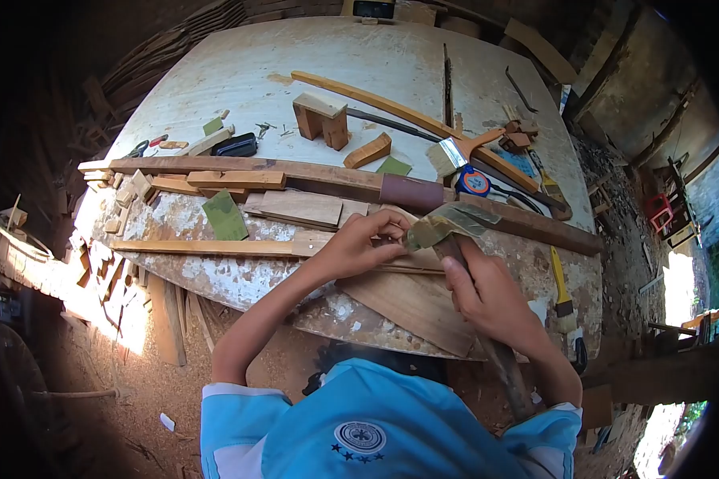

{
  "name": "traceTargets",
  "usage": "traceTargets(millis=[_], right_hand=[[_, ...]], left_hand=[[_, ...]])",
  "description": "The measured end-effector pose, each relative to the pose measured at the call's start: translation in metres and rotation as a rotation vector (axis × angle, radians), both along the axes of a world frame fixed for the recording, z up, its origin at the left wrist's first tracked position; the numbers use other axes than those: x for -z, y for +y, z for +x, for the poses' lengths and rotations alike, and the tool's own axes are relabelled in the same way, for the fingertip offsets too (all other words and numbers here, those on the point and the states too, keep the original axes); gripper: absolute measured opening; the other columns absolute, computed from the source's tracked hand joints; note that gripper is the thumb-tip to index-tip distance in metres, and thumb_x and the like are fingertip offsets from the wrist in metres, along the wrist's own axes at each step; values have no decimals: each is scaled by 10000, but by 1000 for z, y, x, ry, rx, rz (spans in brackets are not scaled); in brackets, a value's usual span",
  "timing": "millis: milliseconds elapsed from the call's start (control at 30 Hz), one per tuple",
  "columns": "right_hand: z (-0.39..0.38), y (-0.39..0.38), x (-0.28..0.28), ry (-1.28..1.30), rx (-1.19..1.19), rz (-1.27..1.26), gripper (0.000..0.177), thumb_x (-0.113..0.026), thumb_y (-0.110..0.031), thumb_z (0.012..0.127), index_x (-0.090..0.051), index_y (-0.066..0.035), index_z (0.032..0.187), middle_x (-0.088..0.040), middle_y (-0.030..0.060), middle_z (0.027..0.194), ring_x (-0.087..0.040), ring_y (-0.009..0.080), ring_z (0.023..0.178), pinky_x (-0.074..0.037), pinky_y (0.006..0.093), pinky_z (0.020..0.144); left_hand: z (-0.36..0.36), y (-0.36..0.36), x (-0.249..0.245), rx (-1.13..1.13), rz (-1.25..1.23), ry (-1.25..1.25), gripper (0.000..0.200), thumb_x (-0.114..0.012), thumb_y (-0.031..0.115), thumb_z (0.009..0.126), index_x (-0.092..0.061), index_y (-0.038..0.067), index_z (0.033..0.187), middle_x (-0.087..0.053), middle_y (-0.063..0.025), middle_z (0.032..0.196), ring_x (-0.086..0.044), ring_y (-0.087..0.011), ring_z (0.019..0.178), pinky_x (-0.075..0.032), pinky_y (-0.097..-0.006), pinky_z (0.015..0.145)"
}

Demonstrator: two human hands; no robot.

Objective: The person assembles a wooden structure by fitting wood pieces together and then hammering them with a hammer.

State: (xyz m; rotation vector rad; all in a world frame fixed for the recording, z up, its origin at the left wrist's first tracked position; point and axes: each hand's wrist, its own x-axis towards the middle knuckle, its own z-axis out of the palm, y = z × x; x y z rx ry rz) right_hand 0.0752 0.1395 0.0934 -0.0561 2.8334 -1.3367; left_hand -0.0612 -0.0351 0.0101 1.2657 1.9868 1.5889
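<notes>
My left hand [365, 242] is over the middle of the workbench, its fingers pinched at the edge of a crumpled, translucent plastic bag [447, 223]; what lies between the fingertips is hidden. My right hand [478, 283] is wrapped round a long wooden handle [503, 369] that slants down toward my right arm. The handle's upper end meets the bag, which hides whatever is there. Below both hands lies a flat wooden board [407, 307]. A long light strip of wood [216, 247] runs leftward from beside my left hand.
On the workbench [240, 64] lie a long dark beam [295, 172], a small wooden stand [321, 120], a wide brush [447, 156], a blue tape measure [474, 182], a yellow-handled brush [563, 295] and green sandpaper [225, 215]. Wood offcuts lie at the left.
</notes>
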Motion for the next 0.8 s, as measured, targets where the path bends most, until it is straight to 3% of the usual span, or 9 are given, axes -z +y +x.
traceTargets(millis=[133, 267, 333, 467, 533, 600, 700, 800], right_hand=[[5, -5, -22, 169, 33, 1, 270, -431, -164, 949, -457, 32, 1134, -529, 89, 618, -533, 176, 490, -419, 318, 487], [0, -1, 17, 135, -42, 176, 259, -430, -145, 948, -468, 34, 1132, -518, 69, 617, -523, 146, 500, -408, 289, 476], [2, -2, -2, 77, -12, 90, 264, -444, -139, 942, -474, 33, 1139, -524, 69, 626, -522, 146, 506, -413, 292, 484], [13, -1, -23, 143, 16, 130, 311, -508, -127, 915, -473, 36, 1177, -549, 62, 660, -510, 156, 486, -425, 318, 493], [16, 2, -21, 180, 62, 119, 371, -562, -140, 887, -471, 37, 1200, -589, 80, 745, -562, 177, 581, -461, 332, 580], [12, 9, -6, 420, 75, 314, 509, -669, -195, 821, -473, 38, 1229, -625, 119, 932, -609, 211, 836, -477, 349, 794], [12, 6, 2, 57, 317, 75, 557, -715, -234, 779, -497, 39, 1212, -616, 157, 1034, -568, 239, 1015, -411, 370, 938], [2, 25, 27, 188, 148, 102, 497, -734, -231, 758, -541, 29, 1135, -620, 117, 935, -608, 195, 841, -486, 331, 791]], left_hand=[[0, -1, -1, 3, -17, -20, 284, -655, 40, 793, -546, -13, 1050, -673, -96, 835, -656, -147, 809, -497, -274, 746], [2, 0, 0, -2, -32, -18, 301, -666, 59, 794, -557, -6, 1067, -675, -95, 856, -654, -150, 811, -497, -276, 740], [-2, 1, 11, -21, -8, 116, 354, -698, 94, 783, -572, 5, 1101, -684, -80, 880, -650, -137, 798, -494, -275, 714], [-3, -1, 7, -2, -21, 0, 329, -690, 98, 789, -590, 18, 1091, -686, -89, 907, -656, -165, 794, -494, -280, 704], [-2, -2, 4, 11, -45, 14, 289, -684, 99, 793, -611, 22, 1062, -687, -89, 904, -655, -164, 801, -493, -280, 703], [-2, -2, -1, 14, -47, 105, 181, -668, 102, 803, -656, 21, 965, -688, -89, 890, -654, -171, 794, -491, -282, 702], [-3, -1, 1, 38, -26, 93, 135, -658, 103, 807, -670, 16, 909, -683, -94, 889, -650, -185, 793, -489, -287, 703], [-6, 0, 2, 59, 5, 180, 131, -656, 109, 809, -672, 16, 901, -675, -95, 881, -644, -196, 793, -487, -288, 702]])
